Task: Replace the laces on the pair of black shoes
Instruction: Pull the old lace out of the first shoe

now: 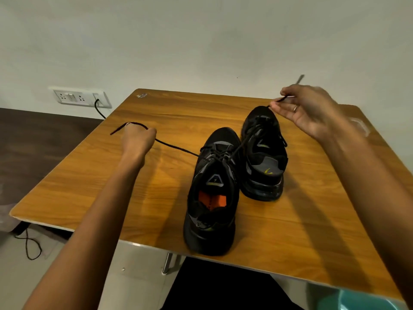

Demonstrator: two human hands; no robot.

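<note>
Sitting on a wooden table (89,182) by a plain wall with a socket panel (78,98), two black shoes (234,175) stand side by side near the front edge, long axes running front-back, toes toward the wall. Left hand (138,136) grips one end of the lace (178,148); right hand (312,108) pinches the other end, stretched apart.

A wood-grain tabletop (93,186) stands against a pale wall (201,41), with a white socket panel (80,98) mounted just left of its far corner, above dark flooring (40,135).
</note>
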